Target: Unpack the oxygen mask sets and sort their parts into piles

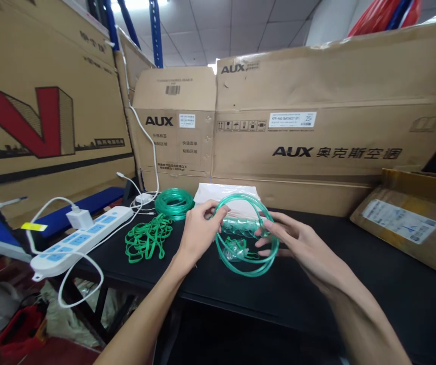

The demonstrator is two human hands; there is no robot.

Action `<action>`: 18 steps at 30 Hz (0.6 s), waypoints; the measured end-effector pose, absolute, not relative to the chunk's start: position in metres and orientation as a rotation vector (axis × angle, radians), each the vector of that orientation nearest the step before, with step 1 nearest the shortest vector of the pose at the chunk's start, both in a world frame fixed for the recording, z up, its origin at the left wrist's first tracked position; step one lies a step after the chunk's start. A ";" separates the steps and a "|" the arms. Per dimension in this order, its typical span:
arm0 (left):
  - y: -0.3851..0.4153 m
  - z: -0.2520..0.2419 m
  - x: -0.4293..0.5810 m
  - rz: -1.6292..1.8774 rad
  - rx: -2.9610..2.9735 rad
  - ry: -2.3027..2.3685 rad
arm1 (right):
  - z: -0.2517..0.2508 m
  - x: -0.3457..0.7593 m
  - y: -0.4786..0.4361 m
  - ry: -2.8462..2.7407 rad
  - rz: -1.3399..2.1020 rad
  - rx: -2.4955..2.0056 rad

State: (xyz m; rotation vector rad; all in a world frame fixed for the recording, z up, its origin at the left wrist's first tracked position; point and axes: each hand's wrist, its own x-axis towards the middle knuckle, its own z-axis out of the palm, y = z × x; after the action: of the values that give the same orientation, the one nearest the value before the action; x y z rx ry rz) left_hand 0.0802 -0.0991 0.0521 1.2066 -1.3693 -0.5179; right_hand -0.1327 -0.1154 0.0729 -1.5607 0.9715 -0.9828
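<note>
A loop of clear green tubing (246,272) is held up over the table between both hands. My left hand (201,225) pinches its left side, fingers closed. My right hand (284,233) grips the right side, thumb and fingers bent around the tube. Behind the loop lie a row of green, clear-wrapped pieces (240,227) and a small clear bag (234,250) with green strands beside it; their details are partly hidden. Left of my left hand rest a thick coil of green tubing (174,203) and a tangled heap of green elastic bands (147,238).
A white power strip (84,241) with a plugged-in charger (80,219) and loose white cables lies at the left table edge. Tall cardboard panels (293,167) stand along the back. A cardboard box (407,223) sits at the right. White packaging (225,191) lies behind the hands.
</note>
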 end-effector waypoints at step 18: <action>-0.123 0.070 0.226 -0.266 1.793 -1.501 | 0.119 -0.013 -0.194 0.819 -0.598 -1.831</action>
State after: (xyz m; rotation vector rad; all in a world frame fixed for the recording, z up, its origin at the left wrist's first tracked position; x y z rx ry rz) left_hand 0.2256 -0.1231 0.0699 1.7935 -1.5014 -0.2655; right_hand -0.0135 -0.1941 0.1188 -1.8308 0.8193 -0.5976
